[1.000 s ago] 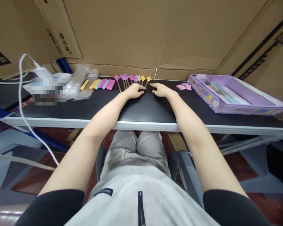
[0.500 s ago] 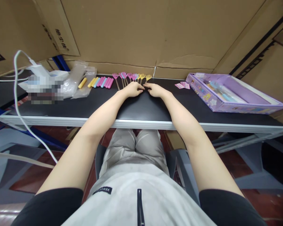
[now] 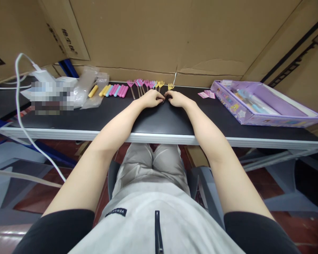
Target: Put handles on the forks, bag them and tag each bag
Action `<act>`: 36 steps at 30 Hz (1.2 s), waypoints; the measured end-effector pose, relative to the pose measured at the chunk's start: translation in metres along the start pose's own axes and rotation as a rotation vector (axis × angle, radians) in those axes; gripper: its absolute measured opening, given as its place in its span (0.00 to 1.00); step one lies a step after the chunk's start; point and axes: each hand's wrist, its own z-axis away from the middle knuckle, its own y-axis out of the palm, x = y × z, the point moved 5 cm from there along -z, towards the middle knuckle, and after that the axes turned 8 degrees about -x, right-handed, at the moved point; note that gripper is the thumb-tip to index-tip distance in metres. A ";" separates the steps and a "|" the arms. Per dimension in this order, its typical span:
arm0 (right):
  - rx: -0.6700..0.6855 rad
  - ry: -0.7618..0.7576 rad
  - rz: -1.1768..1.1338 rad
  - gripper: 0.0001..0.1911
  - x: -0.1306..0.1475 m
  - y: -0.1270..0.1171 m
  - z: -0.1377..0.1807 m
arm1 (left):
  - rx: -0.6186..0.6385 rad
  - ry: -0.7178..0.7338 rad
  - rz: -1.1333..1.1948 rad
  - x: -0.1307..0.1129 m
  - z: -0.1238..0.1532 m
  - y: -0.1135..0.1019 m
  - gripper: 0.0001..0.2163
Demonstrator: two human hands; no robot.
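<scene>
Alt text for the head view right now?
The left hand and right hand nearly meet over a black table, grip unclear, by pink, blue and yellow forks. Coloured sticks and plastic bags lie left; a purple box sits right.

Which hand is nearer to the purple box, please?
Right: the right hand is left of the box, with pink cards between them; the left hand is farther left.

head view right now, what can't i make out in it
In the head view:
Left hand and right hand: the curled fingers hide whether anything is pinched.
Rightmost yellow fork: its handle is mostly hidden behind the right hand.
Pixelated patch at left: it covers what lies there.
Pink cards: any print is too small to read.
Black strip: cut off by the bottom edge.
</scene>
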 end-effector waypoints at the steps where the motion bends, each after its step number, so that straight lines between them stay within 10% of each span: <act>1: -0.001 0.004 0.008 0.30 0.000 -0.001 0.000 | 0.002 0.002 -0.008 0.000 0.000 0.000 0.16; 36: 0.079 0.054 0.067 0.27 -0.003 -0.004 0.006 | -0.084 -0.022 -0.060 -0.008 0.004 -0.018 0.20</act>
